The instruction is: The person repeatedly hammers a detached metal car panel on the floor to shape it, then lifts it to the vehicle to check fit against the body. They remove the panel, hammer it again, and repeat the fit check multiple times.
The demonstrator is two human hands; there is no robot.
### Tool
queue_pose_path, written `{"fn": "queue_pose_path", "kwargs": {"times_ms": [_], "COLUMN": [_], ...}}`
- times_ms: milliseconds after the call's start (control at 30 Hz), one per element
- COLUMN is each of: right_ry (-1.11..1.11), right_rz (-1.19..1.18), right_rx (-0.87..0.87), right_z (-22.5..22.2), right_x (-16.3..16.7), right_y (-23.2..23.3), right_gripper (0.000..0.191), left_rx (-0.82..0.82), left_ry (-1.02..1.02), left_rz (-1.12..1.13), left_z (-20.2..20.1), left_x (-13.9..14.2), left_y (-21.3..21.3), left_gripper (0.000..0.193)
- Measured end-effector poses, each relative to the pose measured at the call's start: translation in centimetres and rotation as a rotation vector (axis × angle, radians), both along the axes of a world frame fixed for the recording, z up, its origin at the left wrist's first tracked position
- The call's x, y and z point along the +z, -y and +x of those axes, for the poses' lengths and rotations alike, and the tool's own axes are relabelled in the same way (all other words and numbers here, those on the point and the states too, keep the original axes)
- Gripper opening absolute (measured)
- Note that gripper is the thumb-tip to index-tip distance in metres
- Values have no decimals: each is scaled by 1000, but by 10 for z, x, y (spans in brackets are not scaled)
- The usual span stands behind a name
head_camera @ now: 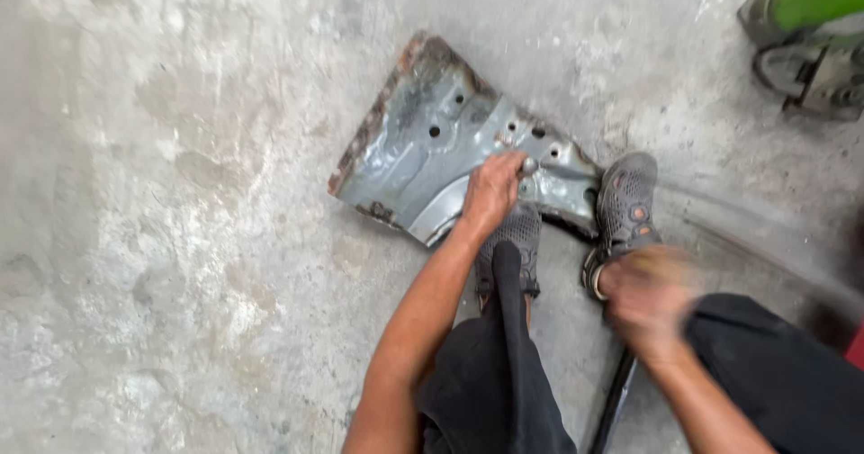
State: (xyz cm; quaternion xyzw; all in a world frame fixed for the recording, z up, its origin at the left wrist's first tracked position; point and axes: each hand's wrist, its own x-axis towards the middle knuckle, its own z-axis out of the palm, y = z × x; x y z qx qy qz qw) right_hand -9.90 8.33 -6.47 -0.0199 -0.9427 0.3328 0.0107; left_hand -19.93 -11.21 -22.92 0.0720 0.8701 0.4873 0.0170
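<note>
A rusty grey sheet-metal panel [423, 139] with several holes lies on the concrete floor. My left hand [490, 191] rests on its near edge, fingers closed around a small metal tool [529, 163] whose rounded tip stands against the panel. My right hand [646, 296] is blurred in motion beside my right shoe, gripping a long dark handle [615, 402] that runs down toward the bottom of the frame; its upper end is smeared by blur. Both my grey shoes [627, 202] press on the panel's near edge.
Rough stained concrete floor [180, 238] surrounds the panel. A green and grey machine part [814, 44] sits at the top right corner. My dark trouser legs fill the bottom middle and right.
</note>
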Motion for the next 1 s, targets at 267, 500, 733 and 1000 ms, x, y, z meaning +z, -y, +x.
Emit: {"fn": "queue_pose_path", "kwargs": {"times_ms": [267,500,733,1000], "right_ry": [201,-146,329,-311], "right_rz": [-161,-166,-29,-598], "right_rx": [-239,-94,-104,-156], "right_z": [32,7,23,0], "right_x": [14,1,-21,37], "right_y": [-50,-14,-33,-26], "right_gripper": [30,26,26,31], "left_rx": [101,10,-12,-75], "left_ry": [-36,-92,-49,-22], "left_rz": [144,75,12,58], "left_z": [-7,0,2,-6], "left_x": [13,-7,2,-9], "left_y": [-5,-3,-14,-8], "left_gripper": [28,30,13,24]}}
